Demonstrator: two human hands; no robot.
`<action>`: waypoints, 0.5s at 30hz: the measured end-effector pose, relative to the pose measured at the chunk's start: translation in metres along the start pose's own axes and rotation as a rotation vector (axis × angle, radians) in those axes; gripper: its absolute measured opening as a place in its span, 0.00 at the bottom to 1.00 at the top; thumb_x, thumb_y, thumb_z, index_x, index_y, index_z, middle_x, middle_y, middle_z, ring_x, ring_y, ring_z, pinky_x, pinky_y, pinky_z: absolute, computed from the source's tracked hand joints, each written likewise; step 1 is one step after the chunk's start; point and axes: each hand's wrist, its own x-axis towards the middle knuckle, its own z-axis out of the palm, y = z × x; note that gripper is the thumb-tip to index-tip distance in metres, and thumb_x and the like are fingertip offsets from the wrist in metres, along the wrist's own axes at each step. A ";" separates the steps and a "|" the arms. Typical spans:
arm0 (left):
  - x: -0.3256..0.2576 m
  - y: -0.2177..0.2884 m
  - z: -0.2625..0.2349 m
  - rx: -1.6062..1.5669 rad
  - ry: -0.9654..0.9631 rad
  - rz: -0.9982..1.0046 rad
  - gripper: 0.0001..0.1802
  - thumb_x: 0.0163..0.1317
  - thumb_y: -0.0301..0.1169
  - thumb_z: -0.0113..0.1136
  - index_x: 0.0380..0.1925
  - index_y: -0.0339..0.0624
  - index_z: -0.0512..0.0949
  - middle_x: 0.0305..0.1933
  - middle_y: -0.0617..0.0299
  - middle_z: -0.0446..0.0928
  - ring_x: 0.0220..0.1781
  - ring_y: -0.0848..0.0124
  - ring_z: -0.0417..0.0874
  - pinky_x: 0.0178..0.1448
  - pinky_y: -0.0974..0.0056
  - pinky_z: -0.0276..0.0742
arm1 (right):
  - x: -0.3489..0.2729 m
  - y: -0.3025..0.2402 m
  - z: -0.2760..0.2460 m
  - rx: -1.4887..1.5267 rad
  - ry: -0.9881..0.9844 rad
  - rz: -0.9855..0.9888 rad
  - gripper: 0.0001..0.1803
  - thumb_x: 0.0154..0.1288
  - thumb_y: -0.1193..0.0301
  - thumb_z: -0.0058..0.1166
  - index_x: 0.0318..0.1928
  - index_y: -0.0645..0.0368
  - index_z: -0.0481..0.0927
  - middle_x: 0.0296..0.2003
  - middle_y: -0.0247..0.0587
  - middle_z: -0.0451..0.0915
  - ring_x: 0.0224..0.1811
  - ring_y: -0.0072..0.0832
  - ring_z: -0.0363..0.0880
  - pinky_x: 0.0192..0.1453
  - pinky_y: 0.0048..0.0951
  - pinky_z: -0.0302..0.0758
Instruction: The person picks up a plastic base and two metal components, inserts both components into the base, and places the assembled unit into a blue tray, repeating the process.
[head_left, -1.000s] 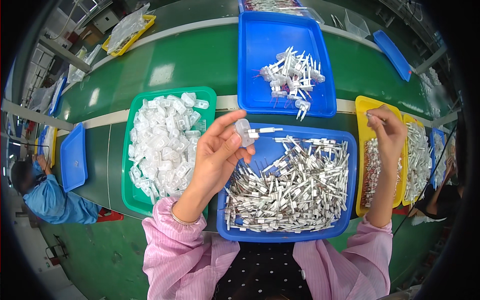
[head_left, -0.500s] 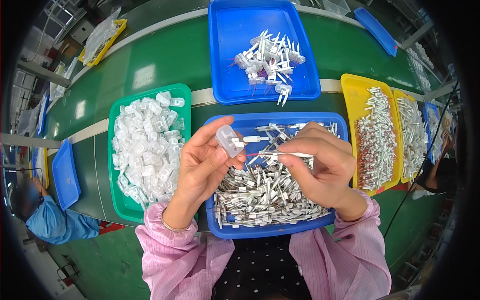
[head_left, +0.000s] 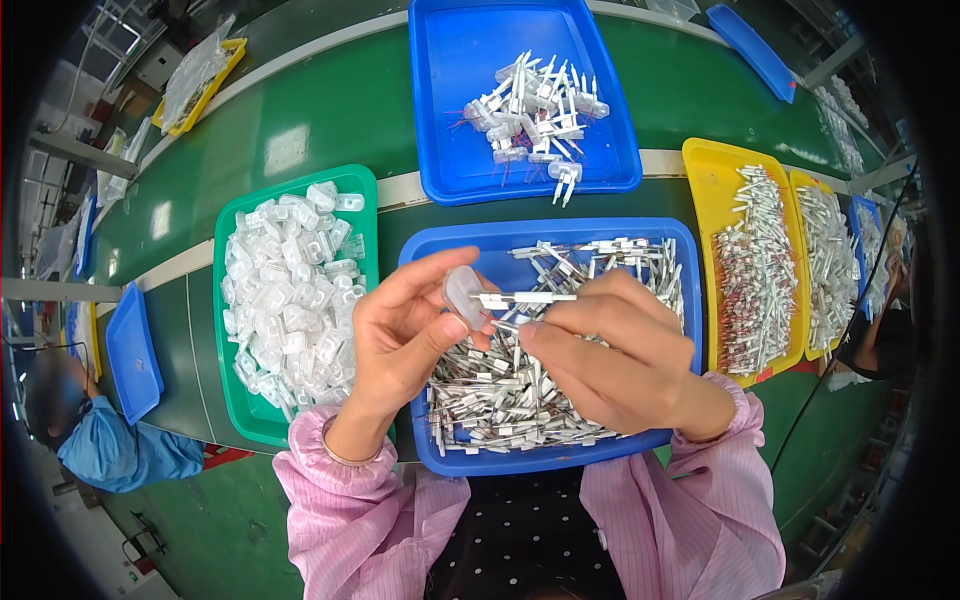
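near blue tray [head_left: 560, 462]: parts under hands hidden | far-right trays: cut off

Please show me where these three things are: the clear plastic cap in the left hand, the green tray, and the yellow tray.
clear plastic cap [head_left: 463, 295], head view, on its rounded body.
green tray [head_left: 365, 181], head view, on its top right rim.
yellow tray [head_left: 703, 158], head view, on its upper left rim.

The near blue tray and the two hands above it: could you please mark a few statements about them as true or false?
1. The left hand holds a small clear plastic cap. True.
2. The right hand is resting in the yellow tray. False: it is over the near blue tray, holding a thin white strip against the cap.
3. The green tray holds clear plastic caps. True.
4. The far blue tray is heaped to the rim. False: it holds only a small pile.
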 end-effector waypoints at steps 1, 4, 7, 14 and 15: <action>-0.001 0.000 0.000 0.046 -0.012 -0.010 0.23 0.58 0.19 0.54 0.55 0.27 0.65 0.45 0.46 0.74 0.39 0.66 0.80 0.40 0.66 0.79 | -0.001 -0.001 0.001 -0.002 0.001 0.002 0.13 0.42 0.85 0.61 0.33 0.67 0.80 0.27 0.44 0.78 0.24 0.32 0.74 0.26 0.24 0.69; -0.004 -0.004 0.002 0.049 -0.011 -0.004 0.21 0.58 0.19 0.55 0.52 0.27 0.67 0.45 0.46 0.74 0.40 0.66 0.80 0.40 0.66 0.80 | -0.006 -0.001 0.010 0.258 0.004 0.268 0.11 0.45 0.82 0.61 0.33 0.66 0.80 0.26 0.43 0.77 0.22 0.29 0.73 0.26 0.26 0.71; -0.004 -0.006 0.007 -0.050 0.018 -0.028 0.19 0.57 0.20 0.55 0.50 0.27 0.68 0.43 0.47 0.76 0.39 0.66 0.81 0.41 0.65 0.80 | -0.013 0.005 0.024 0.448 0.178 0.398 0.09 0.47 0.81 0.61 0.33 0.64 0.80 0.26 0.44 0.78 0.24 0.27 0.77 0.26 0.24 0.71; -0.006 -0.013 0.005 -0.095 0.030 -0.033 0.16 0.57 0.21 0.56 0.46 0.27 0.68 0.35 0.50 0.77 0.36 0.68 0.81 0.42 0.65 0.79 | -0.014 0.010 0.029 0.512 0.148 0.494 0.07 0.49 0.82 0.60 0.31 0.64 0.80 0.24 0.43 0.79 0.25 0.29 0.78 0.27 0.24 0.71; -0.006 -0.014 0.004 -0.090 0.028 -0.015 0.16 0.57 0.20 0.57 0.45 0.27 0.68 0.36 0.50 0.77 0.36 0.68 0.80 0.43 0.65 0.78 | -0.014 0.010 0.030 0.508 0.149 0.472 0.06 0.49 0.82 0.59 0.31 0.64 0.79 0.24 0.43 0.78 0.25 0.29 0.78 0.28 0.24 0.71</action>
